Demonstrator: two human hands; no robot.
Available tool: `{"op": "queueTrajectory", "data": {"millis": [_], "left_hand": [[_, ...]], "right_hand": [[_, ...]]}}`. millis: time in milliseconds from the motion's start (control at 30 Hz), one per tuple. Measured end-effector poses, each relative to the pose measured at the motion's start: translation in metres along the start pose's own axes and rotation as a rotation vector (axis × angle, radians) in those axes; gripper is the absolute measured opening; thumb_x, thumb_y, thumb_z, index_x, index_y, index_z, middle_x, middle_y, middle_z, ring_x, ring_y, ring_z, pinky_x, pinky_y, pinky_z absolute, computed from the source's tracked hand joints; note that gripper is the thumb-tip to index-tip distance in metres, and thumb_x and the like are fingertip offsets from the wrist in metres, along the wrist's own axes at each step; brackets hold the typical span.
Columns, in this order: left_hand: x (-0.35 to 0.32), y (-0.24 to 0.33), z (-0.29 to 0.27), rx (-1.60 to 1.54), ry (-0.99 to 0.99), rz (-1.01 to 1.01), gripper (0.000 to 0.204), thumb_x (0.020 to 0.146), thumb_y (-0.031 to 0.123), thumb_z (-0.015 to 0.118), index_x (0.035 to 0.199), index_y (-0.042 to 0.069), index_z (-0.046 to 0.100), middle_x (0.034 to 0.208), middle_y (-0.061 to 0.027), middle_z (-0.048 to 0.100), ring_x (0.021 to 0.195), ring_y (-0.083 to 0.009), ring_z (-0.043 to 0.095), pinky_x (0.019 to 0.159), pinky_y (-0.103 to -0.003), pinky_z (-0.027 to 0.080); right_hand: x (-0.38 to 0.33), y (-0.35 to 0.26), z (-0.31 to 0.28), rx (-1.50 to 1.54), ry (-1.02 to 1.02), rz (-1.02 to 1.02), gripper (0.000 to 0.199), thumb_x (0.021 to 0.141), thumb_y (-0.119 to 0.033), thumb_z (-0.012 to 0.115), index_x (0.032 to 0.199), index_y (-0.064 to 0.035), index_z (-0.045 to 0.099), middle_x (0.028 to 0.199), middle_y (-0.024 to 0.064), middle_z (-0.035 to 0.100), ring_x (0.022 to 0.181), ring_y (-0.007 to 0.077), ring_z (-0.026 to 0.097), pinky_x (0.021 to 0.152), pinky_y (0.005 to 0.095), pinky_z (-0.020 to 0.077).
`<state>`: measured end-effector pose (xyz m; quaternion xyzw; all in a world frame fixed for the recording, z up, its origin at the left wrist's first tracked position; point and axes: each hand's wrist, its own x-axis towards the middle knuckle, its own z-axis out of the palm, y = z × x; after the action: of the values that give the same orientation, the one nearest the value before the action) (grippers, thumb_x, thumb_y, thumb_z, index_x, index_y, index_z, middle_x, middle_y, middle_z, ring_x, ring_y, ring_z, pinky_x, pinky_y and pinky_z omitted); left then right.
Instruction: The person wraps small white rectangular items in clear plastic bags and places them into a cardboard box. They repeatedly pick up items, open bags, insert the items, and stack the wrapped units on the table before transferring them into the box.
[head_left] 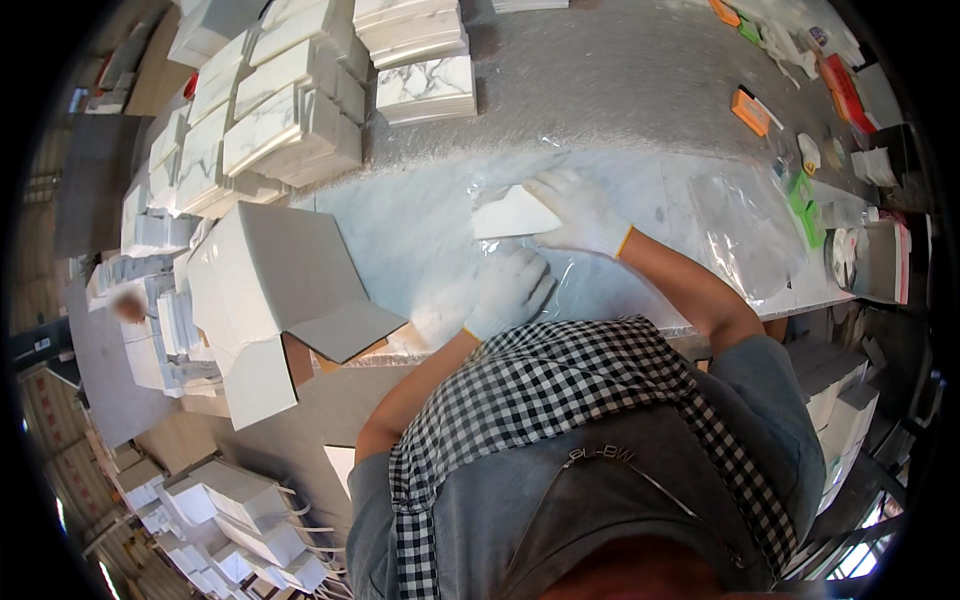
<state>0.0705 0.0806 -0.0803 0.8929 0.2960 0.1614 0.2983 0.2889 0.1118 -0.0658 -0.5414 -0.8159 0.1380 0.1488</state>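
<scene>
Both my hands wear white gloves over a pale marbled work surface (390, 215). My right hand (585, 212) is closed on the right end of a flat white tile (512, 214). Clear plastic film glints around the tile and down toward my left hand. Nearer to my body, my left hand (508, 292) is slightly blurred, its grey-stained fingers curled in beside the film. Whether the film is between those fingers is hidden. The tile's right end is covered by my right hand.
An open white carton (275, 280) stands at the left, flaps over the table edge. Stacks of marble-patterned tiles (290, 110) rise behind it. Clear plastic bags (745, 235) lie at the right, near an orange box cutter (750, 112) and green pieces (806, 210).
</scene>
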Motion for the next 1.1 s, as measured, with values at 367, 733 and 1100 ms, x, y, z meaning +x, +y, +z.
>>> {"op": "queueTrajectory", "data": {"millis": [367, 733, 1100], "left_hand": [[0.052, -0.013, -0.051, 0.426, 0.091, -0.128, 0.081, 0.061, 0.037, 0.086, 0.13, 0.009, 0.055, 0.134, -0.0132, 0.054, 0.127, -0.0334, 0.047, 0.106, -0.05, 0.036], [0.079, -0.025, -0.061, 0.482, -0.288, -0.179, 0.091, 0.069, 0.044, 0.082, 0.144, 0.008, 0.047, 0.141, -0.0135, 0.054, 0.136, -0.0318, 0.044, 0.117, -0.043, 0.031], [0.068, -0.03, -0.065, 0.465, 0.015, -0.067, 0.078, 0.07, 0.041, 0.083, 0.135, 0.006, 0.057, 0.129, -0.0154, 0.062, 0.12, -0.0337, 0.057, 0.105, -0.043, 0.043]], "right_hand": [[-0.001, 0.022, -0.004, 0.293, 0.148, 0.145, 0.063, 0.082, -0.04, 0.074, 0.131, -0.0031, 0.061, 0.126, 0.0185, 0.064, 0.118, 0.0338, 0.06, 0.104, 0.0439, 0.0447], [0.059, 0.061, -0.024, 0.167, -0.006, 0.677, 0.048, 0.081, -0.05, 0.063, 0.104, -0.0101, 0.074, 0.109, 0.0158, 0.071, 0.103, 0.034, 0.067, 0.088, 0.0448, 0.0507], [0.03, 0.071, -0.008, 0.687, 0.218, 0.418, 0.023, 0.082, -0.03, 0.068, 0.091, -0.0093, 0.072, 0.088, 0.0108, 0.069, 0.086, 0.0269, 0.064, 0.078, 0.0369, 0.0496]]}}
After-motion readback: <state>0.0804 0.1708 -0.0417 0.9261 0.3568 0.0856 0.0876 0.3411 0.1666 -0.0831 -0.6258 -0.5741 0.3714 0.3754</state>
